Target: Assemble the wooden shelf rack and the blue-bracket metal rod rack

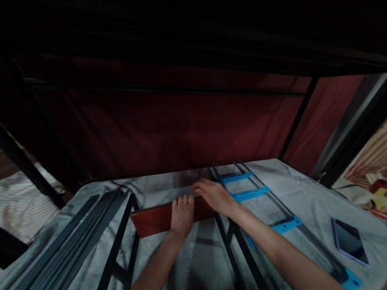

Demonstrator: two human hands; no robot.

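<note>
A reddish-brown board lies across black metal frame pieces, its left end near one frame and its right end by another frame. My left hand is closed over the board's middle, fingers curled at its far edge. Just beyond and to the right, my right hand bends over the same far edge with fingertips pinched together. A thin, light-coloured sliver shows at those fingertips, too small to name. My right palm and wrist cover part of the board's right end.
Grey rods lie bundled on the pale sheet at left. To the right are blue strips joined to dark rails, then a phone. Black posts and a dark overhead structure enclose the space before a red panel.
</note>
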